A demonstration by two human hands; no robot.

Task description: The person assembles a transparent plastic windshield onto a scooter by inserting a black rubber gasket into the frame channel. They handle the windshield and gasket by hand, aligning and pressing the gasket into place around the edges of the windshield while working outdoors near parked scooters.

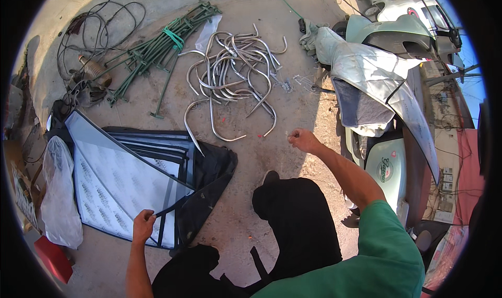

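Observation:
My left hand [142, 226] is closed at the near edge of a stack of black-edged, see-through sheets [115, 180], pinching a black edging strip [170, 207]. The top sheet lies slanted across the others, and black fabric [212, 185] spreads under and beside the stack. Over the ground to the right, my right hand [305, 141] has its fingertips pressed together. A tiny pale bit shows at those fingertips, too small to name. Ahead of both hands lies a tangled heap of bent, shiny metal tubes [230, 62].
Green metal stands [151, 49] tied with a green band lie beyond the sheets. A dark cable [99, 29] coils at the far left. A clear plastic bag [58, 193] and a red box [54, 259] sit at the left. A scooter [384, 167] with a quilted cover [361, 62] stands at the right.

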